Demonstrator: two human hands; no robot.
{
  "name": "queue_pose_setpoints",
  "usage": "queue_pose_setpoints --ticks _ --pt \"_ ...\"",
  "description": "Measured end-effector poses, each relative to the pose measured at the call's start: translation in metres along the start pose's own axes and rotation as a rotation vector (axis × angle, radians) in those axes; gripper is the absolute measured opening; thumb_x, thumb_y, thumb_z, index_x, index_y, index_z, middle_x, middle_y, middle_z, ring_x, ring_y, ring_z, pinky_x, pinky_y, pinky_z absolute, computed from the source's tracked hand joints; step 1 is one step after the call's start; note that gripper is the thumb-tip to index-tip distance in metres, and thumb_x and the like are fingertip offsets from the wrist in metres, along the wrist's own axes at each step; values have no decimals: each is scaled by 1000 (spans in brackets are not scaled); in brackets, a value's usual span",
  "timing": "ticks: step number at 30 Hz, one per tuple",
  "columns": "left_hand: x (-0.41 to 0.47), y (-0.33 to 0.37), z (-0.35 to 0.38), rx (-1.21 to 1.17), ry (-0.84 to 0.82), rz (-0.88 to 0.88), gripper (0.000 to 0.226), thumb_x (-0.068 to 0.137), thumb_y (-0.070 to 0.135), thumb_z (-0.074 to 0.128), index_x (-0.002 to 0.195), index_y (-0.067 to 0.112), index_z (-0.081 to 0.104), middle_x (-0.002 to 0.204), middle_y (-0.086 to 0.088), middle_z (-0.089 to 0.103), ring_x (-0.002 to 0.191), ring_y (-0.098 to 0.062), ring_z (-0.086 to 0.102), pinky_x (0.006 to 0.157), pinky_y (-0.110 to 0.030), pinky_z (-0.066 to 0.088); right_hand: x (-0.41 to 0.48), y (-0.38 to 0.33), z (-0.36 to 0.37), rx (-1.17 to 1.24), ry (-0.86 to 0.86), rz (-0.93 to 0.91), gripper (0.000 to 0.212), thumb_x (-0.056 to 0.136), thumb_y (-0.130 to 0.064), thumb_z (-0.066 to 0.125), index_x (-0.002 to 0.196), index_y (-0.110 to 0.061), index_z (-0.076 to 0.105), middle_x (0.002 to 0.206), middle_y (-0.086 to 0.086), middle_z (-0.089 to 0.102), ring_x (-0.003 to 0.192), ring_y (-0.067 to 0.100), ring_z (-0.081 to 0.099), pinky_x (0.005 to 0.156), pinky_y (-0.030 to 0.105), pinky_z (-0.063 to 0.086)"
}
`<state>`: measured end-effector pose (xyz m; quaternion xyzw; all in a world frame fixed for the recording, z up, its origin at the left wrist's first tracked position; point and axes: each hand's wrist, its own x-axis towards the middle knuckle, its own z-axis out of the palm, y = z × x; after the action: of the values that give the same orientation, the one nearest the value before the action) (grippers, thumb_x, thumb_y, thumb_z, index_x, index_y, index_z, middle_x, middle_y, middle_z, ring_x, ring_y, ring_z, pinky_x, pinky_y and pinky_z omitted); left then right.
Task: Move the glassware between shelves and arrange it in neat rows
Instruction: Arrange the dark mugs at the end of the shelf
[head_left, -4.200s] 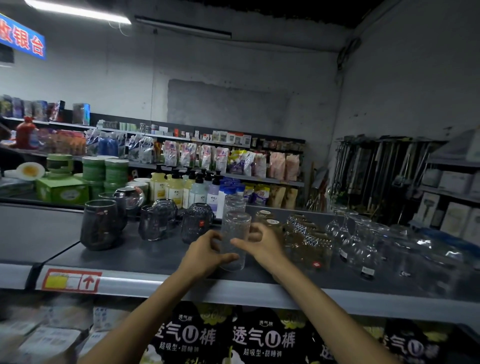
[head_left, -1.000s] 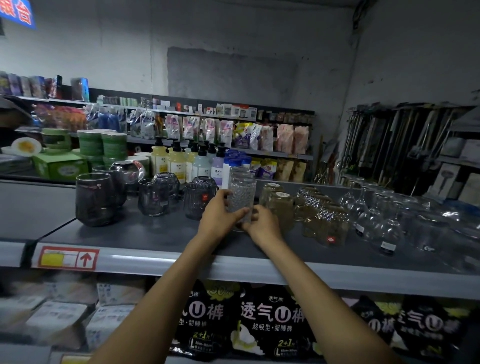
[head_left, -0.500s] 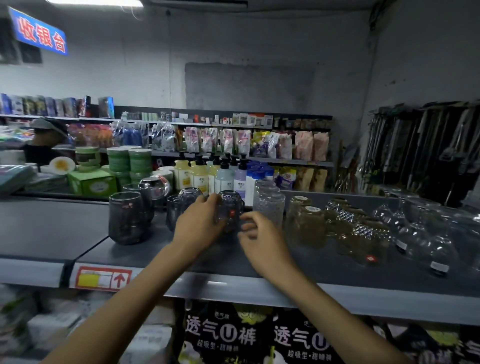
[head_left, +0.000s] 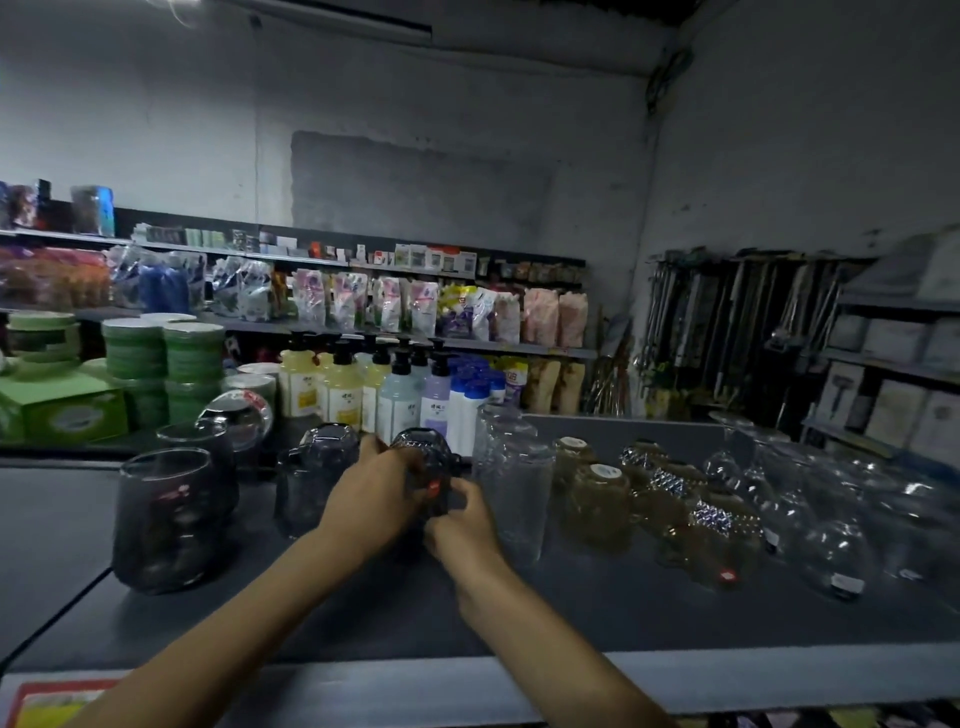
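On the grey shelf (head_left: 363, 623), both hands hold a dark smoky glass mug (head_left: 428, 462) with a red sticker. My left hand (head_left: 371, 499) curls round its left side; my right hand (head_left: 460, 519) grips its lower right. Left of it stands a second dark mug (head_left: 311, 478), and further left two large dark tumblers (head_left: 166, 514). Two tall clear textured glasses (head_left: 511, 483) stand just right of the held mug. Beyond them are amber glass cups (head_left: 597, 501) and clear stemmed glasses (head_left: 831, 525).
Pump bottles (head_left: 395, 395) and green round tins (head_left: 161, 358) stand behind the glassware. A green box (head_left: 62, 410) lies at far left. Packaged goods fill the back wall shelves; boxes sit on shelves at right. The shelf's front edge carries a red price label (head_left: 47, 701).
My hands let go of the tall clear glass, now standing in the row at right, moved left and took hold of the dark mug. The camera came closer to the shelf.
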<state>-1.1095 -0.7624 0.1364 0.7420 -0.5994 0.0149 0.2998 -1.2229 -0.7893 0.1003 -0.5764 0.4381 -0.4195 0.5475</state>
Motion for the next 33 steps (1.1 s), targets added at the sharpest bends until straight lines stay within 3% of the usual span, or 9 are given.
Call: queue_pose_setpoints --ticks 5,8,12,15,18,21,24,28,33 --pt "1 -12 3 -186 62 55 17 84 27 80 79 24 64 88 2 65 93 -24 62 80 -39 56 -11 -5 3 85 5 39 61 82 17 46 129 -18 61 106 8 72 100 24 69 97 45 57" --pt "-7 -21 -3 -329 98 84 21 82 22 82 72 26 64 78 7 69 92 -23 64 81 -43 57 -34 -11 -6 139 -83 -23 56 90 19 52 130 -19 61 106 4 75 90 11 71 80 25 60" --pt "-30 -21 -33 -693 182 61 15 86 14 83 79 18 71 79 -2 75 83 -25 72 71 -38 60 -66 -15 -15 202 -9 -247 41 92 4 69 124 -21 68 116 -2 77 109 2 70 85 16 55" --pt "-55 -13 -60 -1133 138 -49 12 91 12 76 91 2 70 81 -12 74 65 -25 65 53 -25 53 -81 -17 -9 228 108 -325 37 81 -21 82 113 -33 68 111 -7 77 111 4 69 93 27 57" --pt "-78 -7 -66 -1451 -11 -140 20 93 12 72 103 -5 69 96 -20 77 81 -29 72 76 -36 63 -92 -24 3 316 22 -243 52 69 -40 76 118 -34 60 114 -3 73 106 13 73 97 46 59" --pt "-90 -8 -52 -1470 -8 -191 33 83 20 79 103 -5 69 95 -22 75 83 -29 70 87 -43 57 -96 -29 8 426 -46 -188 58 72 -43 74 126 -25 58 117 7 75 101 25 76 90 48 62" --pt "-96 -14 -41 -1371 2 -151 14 84 16 81 89 5 73 87 -19 75 81 -25 69 84 -42 56 -91 -22 15 493 0 -182 52 81 -40 72 127 -23 53 113 12 77 101 30 76 87 46 62" --pt "-97 -26 -35 -1123 -69 -56 11 88 5 77 90 -2 68 84 -17 75 79 -16 68 75 -25 55 -89 -17 13 541 24 -196 50 82 -30 77 127 -18 59 110 13 77 99 28 77 79 42 63" --pt "-90 -37 -31 -1022 -169 -210 59 69 11 94 118 5 60 93 -15 78 81 -20 74 68 -28 55 -85 -10 -8 219 88 -359 71 70 -2 90 131 -25 61 114 -8 77 103 10 74 85 29 60"
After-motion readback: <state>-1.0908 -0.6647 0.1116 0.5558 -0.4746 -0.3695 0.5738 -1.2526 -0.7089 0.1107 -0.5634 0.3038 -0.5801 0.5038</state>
